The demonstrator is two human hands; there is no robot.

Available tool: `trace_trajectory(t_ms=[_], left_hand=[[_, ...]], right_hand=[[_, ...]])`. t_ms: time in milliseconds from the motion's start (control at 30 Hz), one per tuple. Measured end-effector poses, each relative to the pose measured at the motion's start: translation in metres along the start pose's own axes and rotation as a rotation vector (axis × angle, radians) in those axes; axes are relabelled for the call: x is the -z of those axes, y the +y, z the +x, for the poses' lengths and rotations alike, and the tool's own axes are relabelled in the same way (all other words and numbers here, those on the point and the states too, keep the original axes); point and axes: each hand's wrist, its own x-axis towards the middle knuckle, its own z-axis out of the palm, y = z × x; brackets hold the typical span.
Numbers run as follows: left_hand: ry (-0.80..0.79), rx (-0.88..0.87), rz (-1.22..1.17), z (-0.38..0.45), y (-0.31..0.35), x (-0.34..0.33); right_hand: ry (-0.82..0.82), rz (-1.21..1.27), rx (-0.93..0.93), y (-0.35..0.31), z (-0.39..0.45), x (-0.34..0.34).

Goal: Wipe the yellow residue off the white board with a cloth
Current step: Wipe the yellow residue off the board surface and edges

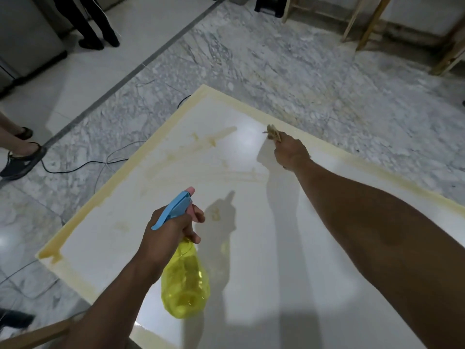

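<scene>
White board (264, 248) lies flat on the marble floor (251, 59), yellow residue (201, 142) smeared across its far half.
Your right hand (289, 152) is fisted around a stained cloth (273, 132) near the far edge; your left hand (168, 233) grips a yellow spray bottle (186, 280) over the board.

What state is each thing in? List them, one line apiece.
white board: flat on the floor, yellow smears on its far part.
yellow residue: streaked, not wiped off.
cloth: bunched in the right hand, at the board's far edge.
spray bottle: held in the left hand, nozzle pointing away, part full.
cables: loose on the marble floor.
</scene>
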Motion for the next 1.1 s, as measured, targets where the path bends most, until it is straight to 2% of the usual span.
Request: trace_trajectory(t_ms=[67, 133, 233, 333, 400, 600, 700, 733, 800, 1000, 1100], left_hand=[[0.015, 0.078, 0.000, 0.018, -0.017, 0.007], [0.016, 0.161, -0.030, 0.034, -0.038, 0.017], [0.025, 0.168, -0.036, 0.031, -0.061, 0.039], [0.060, 0.162, -0.084, 0.009, -0.072, 0.057], [0.065, 0.184, -0.018, -0.015, -0.073, 0.068], [0.051, 0.073, -0.033, -0.115, -0.068, 0.089], [0.020, 0.096, -0.112, -0.142, -0.087, 0.109], [0.077, 0.136, -0.127, -0.145, -0.099, 0.117], [0.079, 0.177, -0.144, -0.157, -0.110, 0.125], [0.048, 0.100, -0.087, -0.208, -0.127, 0.141], [0.011, 0.084, -0.094, -0.232, -0.130, 0.143]], right_hand=[[-0.096, -0.116, 0.031, -0.002, -0.002, -0.033], [-0.044, -0.181, 0.060, -0.002, -0.020, -0.060], [0.031, -0.182, 0.124, -0.010, -0.067, -0.092], [0.056, -0.188, 0.171, -0.021, -0.117, -0.118], [0.042, -0.166, 0.188, -0.031, -0.152, -0.131], [-0.018, -0.140, 0.248, -0.056, -0.259, -0.167], [-0.064, -0.174, 0.289, -0.066, -0.309, -0.184], [-0.083, -0.187, 0.304, -0.069, -0.325, -0.190], [-0.124, -0.200, 0.322, -0.073, -0.348, -0.198], [-0.260, -0.182, 0.384, -0.087, -0.420, -0.209], [-0.356, -0.078, 0.341, -0.091, -0.427, -0.200]])
